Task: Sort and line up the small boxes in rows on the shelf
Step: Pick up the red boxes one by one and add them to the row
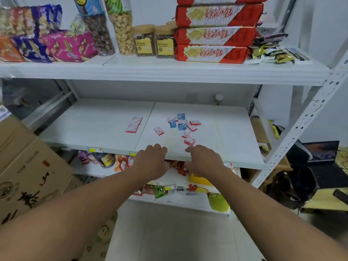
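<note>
Head view: small boxes [180, 127] beyond fingers [156, 147].

Red up-arrows on yellow-white tags [95, 149] at shelf edge left of hands, another tag [229, 164] right of hands, "150" on blue popcorn tube [88, 5] far above, other print unreadable

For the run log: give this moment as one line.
left hand: empty, at shelf edge | right hand: empty, at edge | red boxes: lined up left | mixed pile: unsorted
</note>
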`<state>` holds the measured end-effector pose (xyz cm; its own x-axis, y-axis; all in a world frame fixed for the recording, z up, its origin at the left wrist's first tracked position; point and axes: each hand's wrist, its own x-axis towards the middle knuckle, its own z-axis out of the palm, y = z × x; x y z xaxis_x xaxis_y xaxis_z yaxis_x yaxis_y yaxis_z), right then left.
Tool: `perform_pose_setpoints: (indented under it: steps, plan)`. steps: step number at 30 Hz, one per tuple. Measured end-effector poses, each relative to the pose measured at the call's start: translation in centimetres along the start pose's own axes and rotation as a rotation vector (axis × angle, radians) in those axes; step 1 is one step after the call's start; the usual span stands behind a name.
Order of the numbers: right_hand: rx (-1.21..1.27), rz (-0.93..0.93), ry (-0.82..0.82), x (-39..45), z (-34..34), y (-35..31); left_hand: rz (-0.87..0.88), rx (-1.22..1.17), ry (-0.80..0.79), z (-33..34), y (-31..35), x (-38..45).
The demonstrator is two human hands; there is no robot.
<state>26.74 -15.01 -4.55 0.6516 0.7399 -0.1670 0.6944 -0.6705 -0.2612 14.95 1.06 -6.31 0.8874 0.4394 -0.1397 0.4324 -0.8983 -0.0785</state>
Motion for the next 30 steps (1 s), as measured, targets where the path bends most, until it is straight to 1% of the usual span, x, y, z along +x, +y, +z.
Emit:
perform_pose_setpoints:
  steps: [9,15,18,21,26,30]
  plan:
    - [-0.072,0.045,-0.015,4.7,-1.5,-0.6,0.016,-0.053,0.042,-1.1,-4.1,5.6]
    - [-0.088,0.082,-0.012,8.0,-1.5,-0.7,0.058,-0.049,0.015,0.0,-5.7,8.6]
    - [-0.077,0.082,-0.023,9.8,-1.0,-0.6,0.072,-0.052,0.048,-0.3,-5.9,10.3]
    - [-0.065,0.063,-0.029,11.6,-0.4,-0.2,0.058,-0.122,0.082,-1.1,-6.0,12.0]
    - [-0.073,0.038,-0.067,14.9,0.1,1.6,0.057,-0.140,0.020,0.5,-6.0,13.9]
    - [-0.056,0.003,-0.108,17.6,0.7,3.7,0.012,-0.178,-0.023,1.5,-5.7,15.9]
